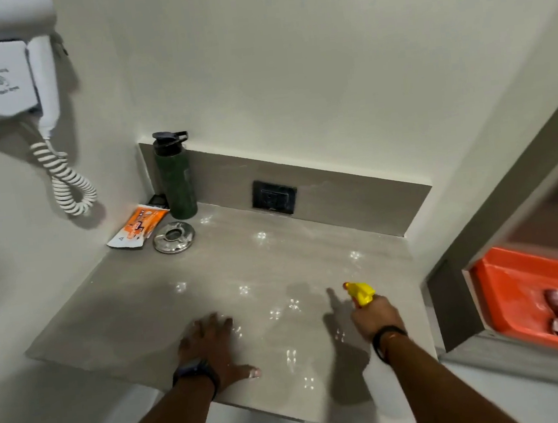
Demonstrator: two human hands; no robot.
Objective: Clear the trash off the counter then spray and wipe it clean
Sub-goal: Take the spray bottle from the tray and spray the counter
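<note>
The left hand (212, 347) lies flat, palm down, fingers spread forward and thumb stretched out to the right, with a dark band around its wrist. The right hand (376, 316) is raised a little, seen from the back, its fingers curled tight around a grip, a thin dark band circling its wrist. Both bare forearms reach in from the lower edge, well apart.

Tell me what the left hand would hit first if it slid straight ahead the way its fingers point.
The left hand lies flat on the counter, fingers pointing toward the back left corner. Bare counter lies ahead; the first thing would probably be the metal ashtray, though depth is hard to judge.
</note>
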